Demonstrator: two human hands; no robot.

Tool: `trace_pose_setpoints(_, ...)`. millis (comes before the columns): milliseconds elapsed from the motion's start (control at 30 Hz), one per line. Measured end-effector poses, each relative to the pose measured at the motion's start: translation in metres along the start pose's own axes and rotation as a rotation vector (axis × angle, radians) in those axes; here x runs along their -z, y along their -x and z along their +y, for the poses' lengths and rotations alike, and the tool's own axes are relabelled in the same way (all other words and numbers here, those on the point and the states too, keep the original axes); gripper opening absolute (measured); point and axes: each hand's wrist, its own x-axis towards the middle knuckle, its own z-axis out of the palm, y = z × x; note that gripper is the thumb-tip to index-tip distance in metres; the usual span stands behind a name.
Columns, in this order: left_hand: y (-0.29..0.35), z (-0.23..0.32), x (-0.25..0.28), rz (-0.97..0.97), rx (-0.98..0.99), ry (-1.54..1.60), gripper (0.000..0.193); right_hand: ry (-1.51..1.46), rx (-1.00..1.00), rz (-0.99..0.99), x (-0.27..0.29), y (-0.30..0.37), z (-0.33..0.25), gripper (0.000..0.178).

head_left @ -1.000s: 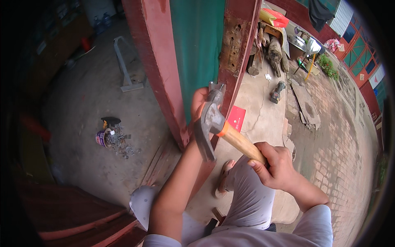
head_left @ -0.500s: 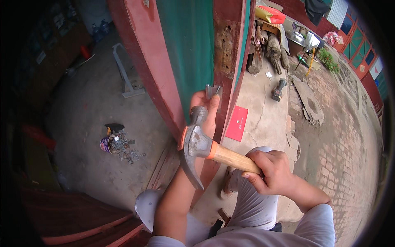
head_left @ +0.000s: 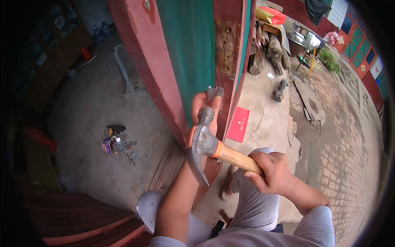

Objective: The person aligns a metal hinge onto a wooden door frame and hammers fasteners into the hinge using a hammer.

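My left hand point(head_left: 200, 108) pinches a small grey metal piece point(head_left: 212, 92), perhaps a bracket, against the red-brown wooden door frame point(head_left: 230, 88). Just above it, a worn strip of bare wood point(head_left: 225, 47) with holes shows on the same frame. My right hand point(head_left: 272, 173) is closed round the wooden handle of a claw hammer point(head_left: 202, 142). The hammer's head hangs in front of my left hand and wrist, partly covering them, its claw pointing down. Whether a nail is held with the metal piece is too small to tell.
A tipped tub point(head_left: 108, 145) with spilled metal hardware point(head_left: 128, 149) lies on the floor at left, below a grey metal frame point(head_left: 126, 76). To the right lie a red flat packet point(head_left: 238, 124), a power tool point(head_left: 280, 90), logs point(head_left: 274, 51) and a broken slab point(head_left: 309, 99).
The hammer's head has shifted slightly to the right and down. My left hand still holds the metal piece at the frame, and the whole view has moved a little.
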Motion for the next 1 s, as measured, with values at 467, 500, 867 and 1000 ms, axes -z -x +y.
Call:
trace_pose_setpoints(467, 0.000, -0.004, -0.003, 0.034, 0.005, -0.010, 0.030, -0.068, 0.032, 0.027, -0.005, 0.004, 0.001, 0.029)
trace_pose_setpoints(500, 0.000, -0.001, -0.001, -0.026, -0.032, -0.135, 0.028, -0.069, 0.028, 0.026, -0.005, 0.004, 0.002, 0.029)
trace_pose_setpoints(867, -0.004, -0.014, 0.008, -0.028, 0.014, 0.050, 0.023, -0.155, -0.063, 0.031, -0.012, 0.028, 0.023, 0.021)
trace_pose_setpoints(1000, -0.006, -0.015, 0.010, -0.037, -0.019, -0.027, 0.023, -0.087, -0.306, 0.002, -0.014, 0.049, 0.035, 0.020)
